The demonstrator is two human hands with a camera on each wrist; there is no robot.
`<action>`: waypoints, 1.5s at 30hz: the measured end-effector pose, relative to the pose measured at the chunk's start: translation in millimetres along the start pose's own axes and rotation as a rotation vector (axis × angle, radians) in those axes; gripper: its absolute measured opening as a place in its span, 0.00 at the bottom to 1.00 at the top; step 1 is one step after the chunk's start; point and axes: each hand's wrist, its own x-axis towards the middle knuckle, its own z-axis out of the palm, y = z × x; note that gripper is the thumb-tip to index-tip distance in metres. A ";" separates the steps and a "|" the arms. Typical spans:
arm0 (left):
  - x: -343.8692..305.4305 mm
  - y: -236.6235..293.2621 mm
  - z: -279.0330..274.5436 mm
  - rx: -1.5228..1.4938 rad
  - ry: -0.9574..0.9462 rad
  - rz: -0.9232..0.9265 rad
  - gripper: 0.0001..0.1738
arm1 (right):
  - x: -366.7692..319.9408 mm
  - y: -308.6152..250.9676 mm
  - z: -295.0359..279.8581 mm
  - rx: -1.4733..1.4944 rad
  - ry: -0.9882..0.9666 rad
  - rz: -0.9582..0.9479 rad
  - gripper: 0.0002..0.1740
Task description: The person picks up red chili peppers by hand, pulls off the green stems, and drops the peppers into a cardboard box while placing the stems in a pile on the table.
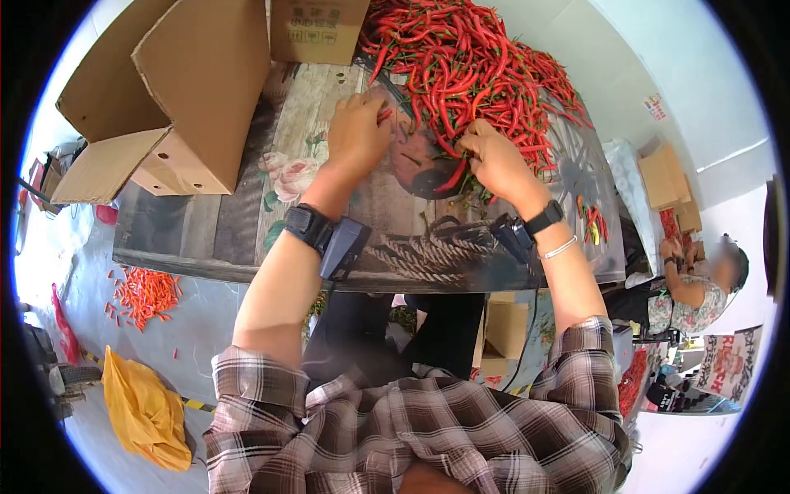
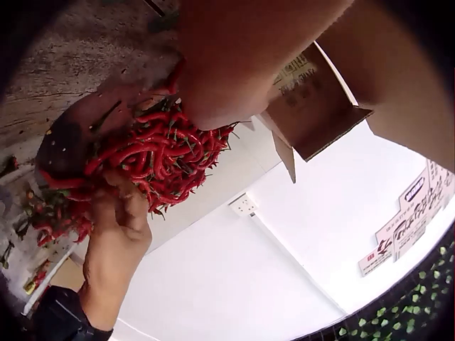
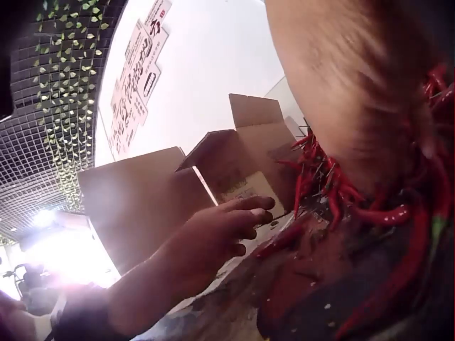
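My left hand (image 1: 358, 136) is over the table left of the heaped red chilies (image 1: 485, 74). Its fingers are loosely bent in the right wrist view, where the left hand (image 3: 206, 238) has a single chili (image 3: 283, 239) close beyond its fingertips, with no clear contact. At the near edge of the heap, my right hand (image 1: 498, 160) pinches a red chili (image 1: 454, 178) that slants down to the left. The left wrist view has the right hand (image 2: 117, 241) with bent fingers against the chilies (image 2: 163, 153); its fingertips are partly hidden.
An open cardboard box (image 1: 206, 90) stands at the table's left, another box (image 1: 317, 29) at the back. Small chilies and stems (image 1: 592, 218) lie at the right. Orange-red pieces (image 1: 144, 296) and a yellow bag (image 1: 144, 407) are on the floor. Another person (image 1: 699, 288) sits at far right.
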 end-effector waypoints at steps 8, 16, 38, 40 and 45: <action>-1.5 9.6 -7.9 0.034 -0.139 0.011 0.12 | -18.2 13.4 -1.6 0.044 0.068 -0.092 0.12; 7.7 21.2 -2.1 -0.765 -0.202 -0.287 0.09 | -31.9 1.2 3.8 0.267 0.181 0.032 0.17; -5.9 44.2 1.1 -1.443 -0.611 -0.606 0.14 | 6.6 -34.9 33.8 0.615 0.333 0.073 0.20; -7.7 41.0 4.6 -1.405 -0.498 -0.620 0.11 | 5.4 -46.4 26.2 0.546 0.291 0.138 0.21; -6.3 45.1 1.7 -1.283 -0.298 -0.578 0.10 | 10.5 -38.5 18.1 0.441 0.181 0.235 0.13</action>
